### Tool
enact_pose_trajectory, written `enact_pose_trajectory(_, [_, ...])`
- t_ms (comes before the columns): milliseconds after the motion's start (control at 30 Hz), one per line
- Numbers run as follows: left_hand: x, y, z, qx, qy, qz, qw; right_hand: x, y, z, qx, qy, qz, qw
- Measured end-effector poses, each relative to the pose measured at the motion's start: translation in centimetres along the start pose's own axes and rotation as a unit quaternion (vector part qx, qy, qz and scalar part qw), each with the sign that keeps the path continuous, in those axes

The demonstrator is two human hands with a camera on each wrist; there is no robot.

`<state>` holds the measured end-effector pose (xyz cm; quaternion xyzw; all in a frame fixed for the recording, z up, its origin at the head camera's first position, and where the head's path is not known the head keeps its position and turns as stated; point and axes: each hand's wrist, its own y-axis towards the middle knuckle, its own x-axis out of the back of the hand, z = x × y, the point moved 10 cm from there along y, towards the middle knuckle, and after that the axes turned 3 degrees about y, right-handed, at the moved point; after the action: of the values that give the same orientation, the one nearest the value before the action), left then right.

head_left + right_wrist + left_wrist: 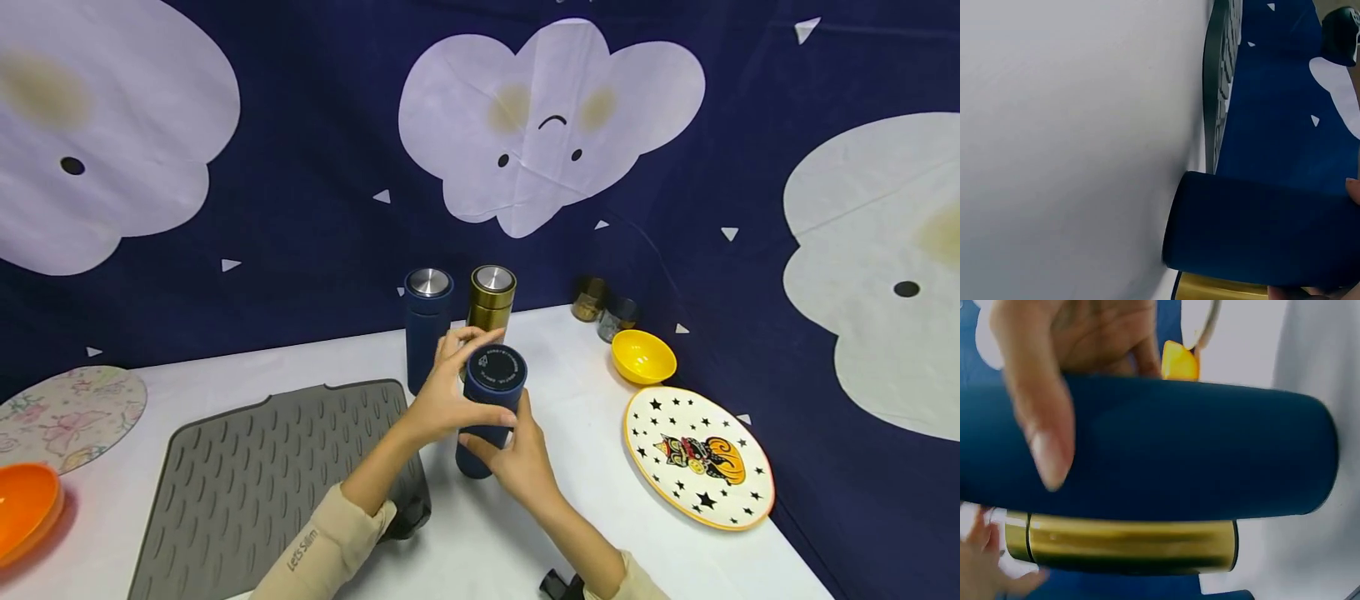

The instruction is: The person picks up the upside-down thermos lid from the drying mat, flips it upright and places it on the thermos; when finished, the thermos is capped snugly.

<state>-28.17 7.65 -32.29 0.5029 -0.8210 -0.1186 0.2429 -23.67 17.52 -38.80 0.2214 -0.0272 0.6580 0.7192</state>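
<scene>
A dark blue thermos bottle stands between both hands, its printed black end disc facing up. My left hand grips the upper part, thumb across the front and fingers reaching around behind. Lower down, on the right side, my right hand holds it with thumb and fingers. The right thumb lies across the blue wall in the left wrist view. Behind are a gold thermos and a second blue thermos, both with steel-topped lids. The held bottle's lower end is close to the white tabletop.
A grey ribbed mat lies left of the bottles. An orange bowl and a floral round mat are at far left. To the right are a star-patterned plate, a yellow bowl and two small jars.
</scene>
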Motion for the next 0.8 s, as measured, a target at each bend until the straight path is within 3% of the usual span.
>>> enact_pose_trajectory(67, [0.5, -0.1, -0.2, -0.005, 0.023, -0.041, 0.9989, 0.0, 0.0, 0.0, -0.001, -0.001, 0.002, 1.0])
enact_pose_trajectory(100, [0.6, -0.1, -0.3, -0.009, 0.017, -0.045, 0.9988, 0.0, 0.1, -0.1, -0.002, 0.001, 0.002, 1.0])
enact_pose_trajectory(200, [-0.1, -0.1, -0.7, -0.033, -0.071, 0.013, 0.9969, 0.0, 0.0, -0.1, -0.003, 0.007, 0.001, 1.0])
enact_pose_trajectory(267, [-0.7, -0.1, -0.6, -0.026, -0.103, 0.051, 0.993, -0.1, 0.0, 0.1, 0.008, 0.008, 0.003, 1.0])
enact_pose_trajectory(333, [-0.7, -0.1, -0.7, -0.024, -0.068, 0.039, 0.9967, -0.2, -0.1, 0.3, 0.016, 0.011, 0.006, 1.0])
enact_pose_trajectory(400, [-0.3, -0.1, -0.5, -0.009, -0.008, -0.002, 0.9999, -0.2, 0.0, 0.3, 0.02, 0.011, 0.007, 1.0])
enact_pose_trajectory(467, [0.0, 0.0, -0.3, 0.005, 0.006, -0.025, 0.9997, -0.2, 0.0, 0.4, 0.02, 0.008, 0.006, 1.0])
enact_pose_trajectory(500, [0.1, 0.0, -0.2, 0.005, -0.01, -0.021, 0.9997, -0.2, -0.1, 0.3, 0.014, 0.008, 0.002, 1.0])
enact_pose_trajectory(567, [-0.3, -0.1, -0.2, 0.004, -0.08, 0.023, 0.9966, -0.2, -0.4, 0.3, 0.013, 0.004, 0.0, 1.0])
enact_pose_trajectory(633, [-0.9, -0.3, -0.4, -0.001, -0.146, 0.075, 0.9864, -0.3, -0.6, 0.4, 0.015, 0.004, -0.002, 1.0])
enact_pose_trajectory(700, [-1.3, -0.5, -0.6, -0.008, -0.173, 0.101, 0.9796, -0.3, -0.8, 0.5, 0.02, 0.008, -0.001, 1.0])
enact_pose_trajectory(733, [-1.4, -0.6, -0.7, -0.012, -0.162, 0.097, 0.9819, -0.4, -0.8, 0.7, 0.026, 0.009, 0.002, 1.0])
enact_pose_trajectory(800, [-1.1, -0.7, -0.7, -0.014, -0.1, 0.057, 0.9932, -0.3, -0.8, 0.8, 0.034, 0.012, 0.005, 0.999])
